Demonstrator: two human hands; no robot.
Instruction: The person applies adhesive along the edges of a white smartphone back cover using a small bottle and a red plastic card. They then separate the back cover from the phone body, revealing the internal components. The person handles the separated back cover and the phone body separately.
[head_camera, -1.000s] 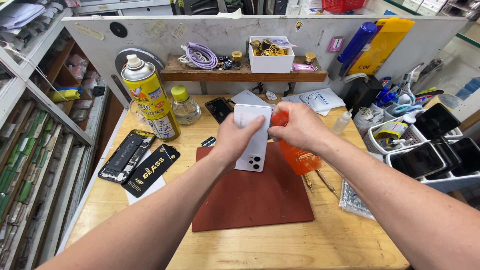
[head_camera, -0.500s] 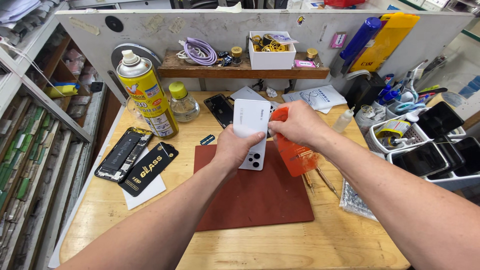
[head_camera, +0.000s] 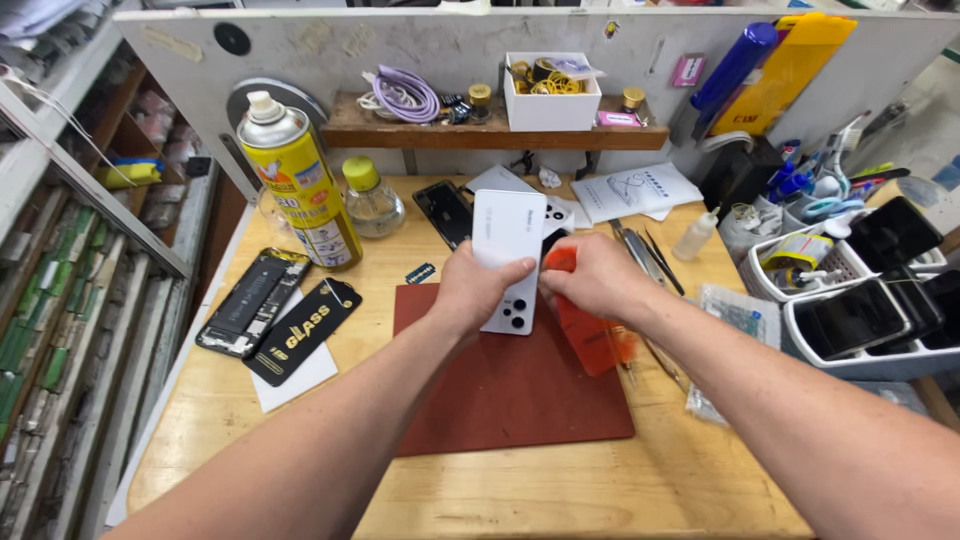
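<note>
Right at 3 o'clock: white bin (head_camera: 868, 352) holding dark phones. Mat centre: left hand (head_camera: 478, 290) grips upright white phone (head_camera: 507, 250), back outward. Right hand (head_camera: 590, 280) pinches orange film (head_camera: 590, 335) beside it. At 12 o'clock: white box (head_camera: 551, 100) of small parts.

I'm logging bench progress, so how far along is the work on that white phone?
Done: an opened black phone lies aside by the spray can. In hand: the left hand holds the white phone back-up over the red mat, while the right hand grips an orange film at its edge. Left: the film is not yet free.
</note>
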